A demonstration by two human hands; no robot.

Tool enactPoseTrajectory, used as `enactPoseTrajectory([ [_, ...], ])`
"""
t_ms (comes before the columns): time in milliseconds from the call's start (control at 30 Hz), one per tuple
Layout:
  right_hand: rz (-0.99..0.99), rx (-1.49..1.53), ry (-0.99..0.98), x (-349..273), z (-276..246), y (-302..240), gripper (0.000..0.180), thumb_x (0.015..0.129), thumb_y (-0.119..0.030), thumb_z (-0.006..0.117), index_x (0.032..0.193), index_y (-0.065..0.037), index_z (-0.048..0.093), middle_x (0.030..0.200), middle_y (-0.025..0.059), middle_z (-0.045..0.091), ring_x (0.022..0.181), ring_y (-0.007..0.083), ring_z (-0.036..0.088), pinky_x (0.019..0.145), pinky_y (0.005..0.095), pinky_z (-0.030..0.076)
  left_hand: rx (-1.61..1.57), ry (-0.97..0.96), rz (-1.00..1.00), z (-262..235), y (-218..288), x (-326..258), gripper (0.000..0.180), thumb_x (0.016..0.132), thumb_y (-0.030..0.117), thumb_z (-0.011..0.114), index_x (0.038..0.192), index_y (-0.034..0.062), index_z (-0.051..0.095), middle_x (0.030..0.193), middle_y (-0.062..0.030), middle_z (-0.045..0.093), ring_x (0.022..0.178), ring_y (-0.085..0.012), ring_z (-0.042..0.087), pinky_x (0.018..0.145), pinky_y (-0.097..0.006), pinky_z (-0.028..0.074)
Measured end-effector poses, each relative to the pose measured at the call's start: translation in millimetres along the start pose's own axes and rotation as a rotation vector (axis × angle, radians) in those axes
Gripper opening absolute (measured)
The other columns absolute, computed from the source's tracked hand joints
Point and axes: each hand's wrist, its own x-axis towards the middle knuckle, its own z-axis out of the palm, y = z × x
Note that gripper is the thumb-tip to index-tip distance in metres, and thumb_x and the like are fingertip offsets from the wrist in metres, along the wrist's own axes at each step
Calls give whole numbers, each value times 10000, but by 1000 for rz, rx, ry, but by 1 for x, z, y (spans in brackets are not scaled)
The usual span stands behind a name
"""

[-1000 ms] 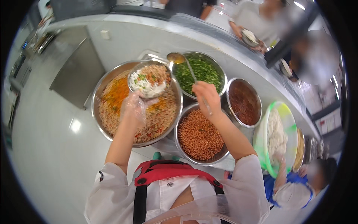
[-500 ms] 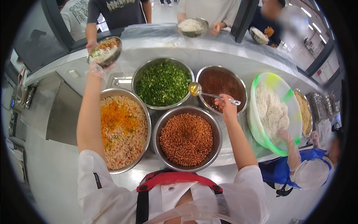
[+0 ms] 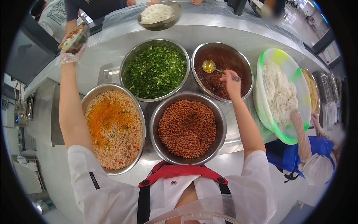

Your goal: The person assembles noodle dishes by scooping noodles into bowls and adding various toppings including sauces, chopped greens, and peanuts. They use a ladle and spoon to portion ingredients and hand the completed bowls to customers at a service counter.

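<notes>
At the far left of the counter, my gloved left hand (image 3: 72,56) holds the near side of a metal bowl (image 3: 82,39) with white noodles and toppings. A person's hand on the far side touches that bowl too. My bare right hand (image 3: 232,82) grips the handle of a small metal ladle (image 3: 209,66) with yellowish liquid in its cup. The ladle is over a steel basin (image 3: 249,83) of dark red sauce. Left of it stands a basin of chopped green herbs (image 3: 154,71). Nearer me are basins of brown beans or nuts (image 3: 186,128) and pale minced food with orange topping (image 3: 112,130).
A second bowl of white noodles (image 3: 158,14) is at the counter's far edge, near another person's hands. To the right stands a green and white plastic basin (image 3: 263,112) of noodles. A co-worker's gloved hand (image 3: 295,118) reaches into it.
The ladle has moved from the red sauce basin's left rim to over the sauce. My left hand and its bowl now appear farther left, and the whole view has shifted.
</notes>
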Motion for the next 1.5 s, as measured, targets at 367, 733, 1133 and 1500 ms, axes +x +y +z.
enactPoseTrajectory([
  [367,-504,-565,-233,3,57,52,101,823,-89,542,876,-12,582,821,179,591,745,367,552,684,420,451,226,-255,-497,85,-168,-76,648,850,265,521,1345,-4,202,1351,-268,281,1196,-462,367,948,-655,323],
  [733,194,-94,-105,5,13,29,212,896,-150,477,922,31,584,668,97,624,661,155,629,611,270,474,-8,-350,-448,57,-188,-81,505,857,35,303,1342,-44,188,1341,-272,296,1227,-439,337,961,-633,355],
  [1133,136,250,-226,8,46,-43,233,868,-198,539,927,25,580,779,132,639,610,140,607,576,258,467,219,-34,-239,-57,-106,-193,528,772,-24,309,1296,-85,293,1249,-272,435,1084,-396,512,846,-556,499],
  [1500,-651,-724,-535,-60,263,31,158,783,-150,568,777,7,589,716,201,616,653,341,617,604,429,501,113,153,-128,-159,-96,-265,586,721,-50,341,1303,-74,283,1261,-255,439,1099,-408,503,830,-577,495],
])
